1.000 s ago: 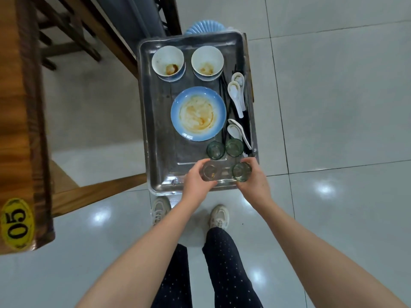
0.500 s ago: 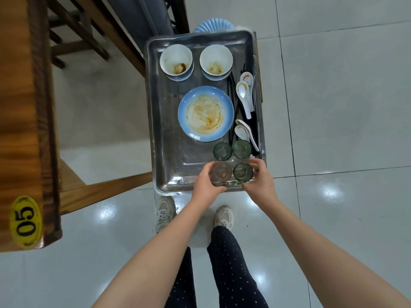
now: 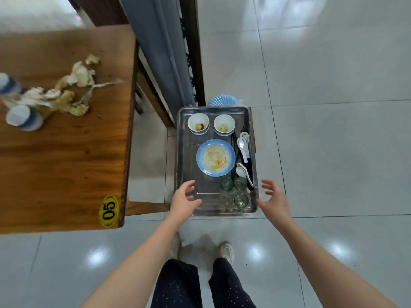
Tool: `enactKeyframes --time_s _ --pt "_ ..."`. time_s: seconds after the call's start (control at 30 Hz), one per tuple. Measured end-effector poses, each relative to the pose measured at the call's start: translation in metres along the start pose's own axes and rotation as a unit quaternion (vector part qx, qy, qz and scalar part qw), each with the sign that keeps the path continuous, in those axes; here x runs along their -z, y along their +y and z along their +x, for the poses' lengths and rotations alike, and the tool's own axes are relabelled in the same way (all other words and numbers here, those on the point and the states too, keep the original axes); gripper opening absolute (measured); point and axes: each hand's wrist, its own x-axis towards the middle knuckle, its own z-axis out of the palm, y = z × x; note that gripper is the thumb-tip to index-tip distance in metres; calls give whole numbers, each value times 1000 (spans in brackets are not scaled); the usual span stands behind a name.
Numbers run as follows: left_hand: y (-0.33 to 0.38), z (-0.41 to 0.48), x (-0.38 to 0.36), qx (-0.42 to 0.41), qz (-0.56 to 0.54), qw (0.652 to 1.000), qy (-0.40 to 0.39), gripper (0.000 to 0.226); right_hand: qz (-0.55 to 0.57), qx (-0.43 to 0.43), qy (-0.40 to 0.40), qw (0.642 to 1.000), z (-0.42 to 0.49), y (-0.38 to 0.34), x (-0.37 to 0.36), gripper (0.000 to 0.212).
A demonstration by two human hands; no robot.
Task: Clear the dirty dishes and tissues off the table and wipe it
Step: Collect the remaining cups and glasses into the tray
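Glasses (image 3: pixel 240 200): set down in tray (image 3: pixel 184 152), released. Left hand (image 3: pixel 184 203), right hand (image 3: pixel 274 202): fingers (image 3: pixel 188 185) spread, empty. Tissues (image 3: pixel 66 92), cups (image 3: pixel 22 117): left on surface (image 3: pixel 66 163).

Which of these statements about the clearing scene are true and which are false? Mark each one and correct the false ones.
1. The left hand and right hand are both open and hold nothing. True.
2. The blue plate lies on the wooden table. False: it lies in the metal tray.
3. Crumpled tissues lie on the wooden table. True.
4. Three bowls stand at the tray's far end. False: two bowls stand there.
5. Four glasses stand by the tray's near right corner. True.
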Motion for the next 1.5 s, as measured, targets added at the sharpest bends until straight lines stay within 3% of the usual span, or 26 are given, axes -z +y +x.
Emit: enactKeyframes --time_s 0.4,0.83,1.13,1.5 --pt "60 -80 162 -89 -33 990 101 58 4 113 -1 994 -47 -177 -23 48" --pt "0 -124 393 -123 -103 966 204 50 -15 233 -4 972 -137 -342 -191 43" --pt "-67 -130 505 -111 -113 959 236 49 -59 240 -26 969 -171 -384 -289 44" --pt "-107 -101 551 -84 -120 962 232 47 -83 227 -44 969 -145 -403 -349 45"
